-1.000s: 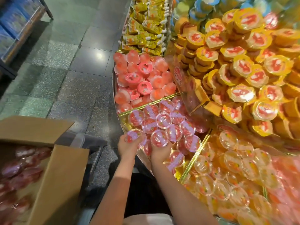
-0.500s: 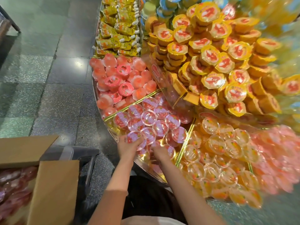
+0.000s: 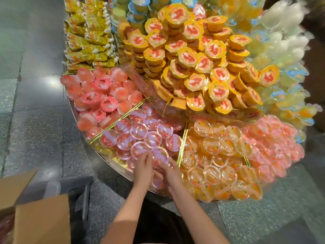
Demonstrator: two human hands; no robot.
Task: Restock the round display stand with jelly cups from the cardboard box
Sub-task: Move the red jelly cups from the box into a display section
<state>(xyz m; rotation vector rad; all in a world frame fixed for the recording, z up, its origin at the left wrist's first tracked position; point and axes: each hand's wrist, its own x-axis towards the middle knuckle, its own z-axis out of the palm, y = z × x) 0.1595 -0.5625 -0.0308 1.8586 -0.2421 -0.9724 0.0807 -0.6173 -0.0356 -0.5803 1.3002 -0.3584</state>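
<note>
The round display stand point(image 3: 112, 162) is split by gold dividers into wedge sections. Its front section holds clear red jelly cups point(image 3: 139, 132) with pale lids. My left hand point(image 3: 143, 171) pinches the left rim of one red jelly cup point(image 3: 159, 154) at the near edge of that section. With straight fingers, my right hand point(image 3: 171, 172) touches the same cup's lower edge. Both hands cover more cups beneath them. The open cardboard box point(image 3: 42, 219) sits at the lower left, with a few red cups point(image 3: 5, 229) showing inside.
Orange jelly cups point(image 3: 216, 161) fill the section to the right, and pink cups point(image 3: 98, 95) the one to the left. A tall heap of yellow-lidded cups point(image 3: 193, 59) rises behind. A grey cart frame point(image 3: 75, 182) holds the box over the stone floor point(image 3: 35, 111).
The view has swung right, away from the box. Both hands moved slightly right along the stand's near edge, and the cup in my left hand now lies among the red cups.
</note>
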